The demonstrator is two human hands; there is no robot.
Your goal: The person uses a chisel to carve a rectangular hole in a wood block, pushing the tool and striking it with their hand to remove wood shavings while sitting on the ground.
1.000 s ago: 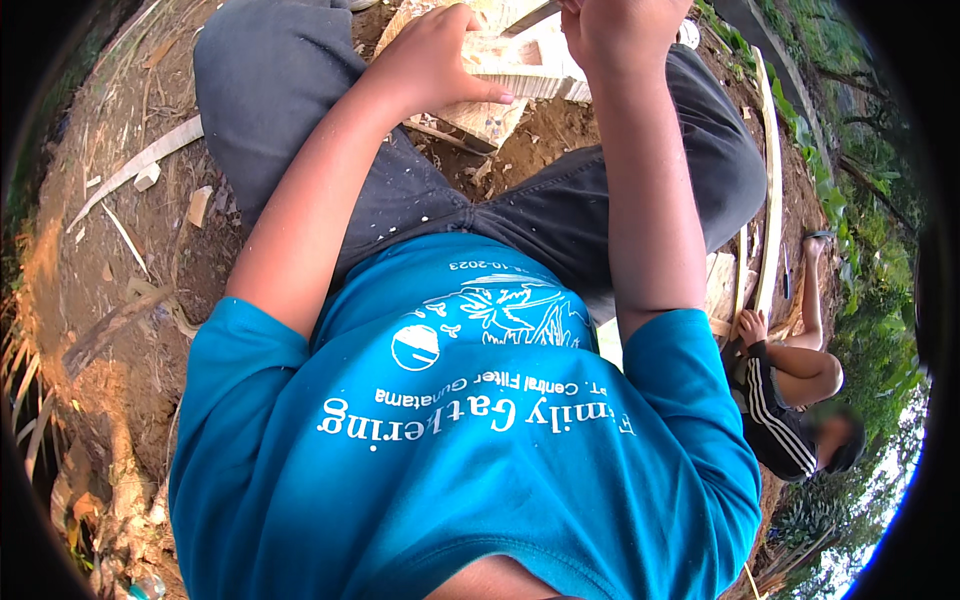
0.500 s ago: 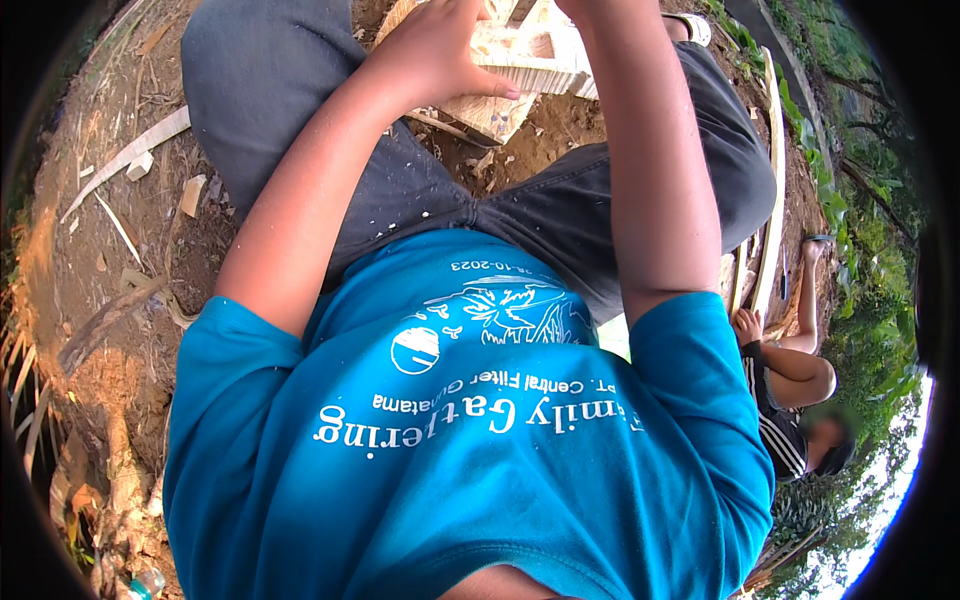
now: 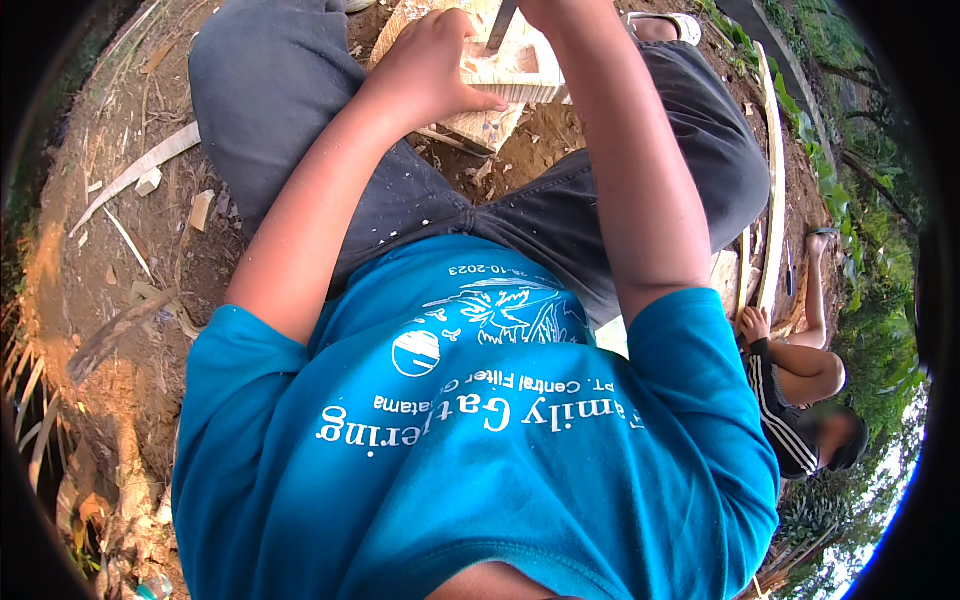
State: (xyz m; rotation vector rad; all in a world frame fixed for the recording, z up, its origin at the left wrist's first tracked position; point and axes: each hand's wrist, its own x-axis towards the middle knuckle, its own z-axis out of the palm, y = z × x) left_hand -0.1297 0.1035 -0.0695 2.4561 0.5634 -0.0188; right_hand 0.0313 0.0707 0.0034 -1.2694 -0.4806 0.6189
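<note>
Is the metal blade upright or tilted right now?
Tilted: the blade slants leftward down the view, beside the right hand, toward the pale wooden block.

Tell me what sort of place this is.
Likely an outdoor woodworking spot: bare soil, green plants along the right, and a notched wooden piece touched by the left hand.

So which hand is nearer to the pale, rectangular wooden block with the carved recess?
Left. The left hand holds the pale wooden block's left end, thumb along its near face; the right hand is farther up, partly cropped by the picture's top edge.
</note>
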